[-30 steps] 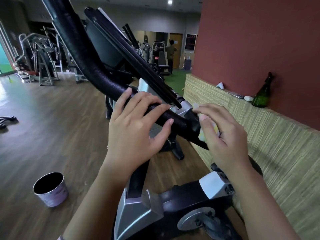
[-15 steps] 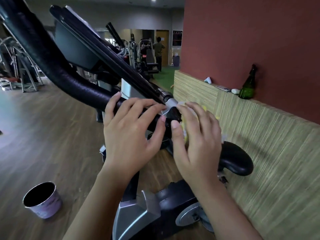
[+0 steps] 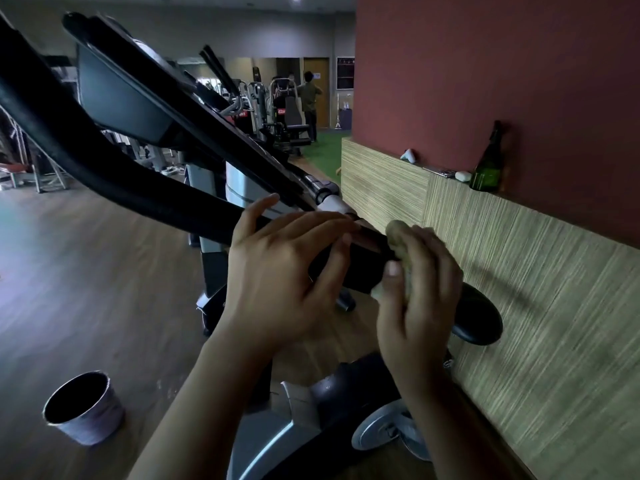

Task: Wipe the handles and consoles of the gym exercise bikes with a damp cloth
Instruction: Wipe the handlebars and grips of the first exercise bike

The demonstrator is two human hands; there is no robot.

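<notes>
A black padded handlebar (image 3: 104, 174) of the exercise bike runs from upper left down to a rounded end (image 3: 479, 320) at the right. Its dark console (image 3: 124, 102) sits above it, tilted. My left hand (image 3: 280, 271) is wrapped over the bar near its middle, fingers curled round it. My right hand (image 3: 420, 296) holds a yellowish cloth (image 3: 400, 244) pressed against the bar just right of my left hand. Most of the cloth is hidden under my fingers.
A small metal bucket (image 3: 83, 415) stands on the wooden floor at lower left. The bike's silver and black body (image 3: 277, 434) is below my hands. A straw-coloured ledge (image 3: 519, 271) on the right carries a green bottle (image 3: 488, 164). Other gym machines and a person stand far back.
My right hand with the cloth slid along the bar, first towards my left hand, now a little down and right. The view shifted left and darkened. My left hand kept its hold.
</notes>
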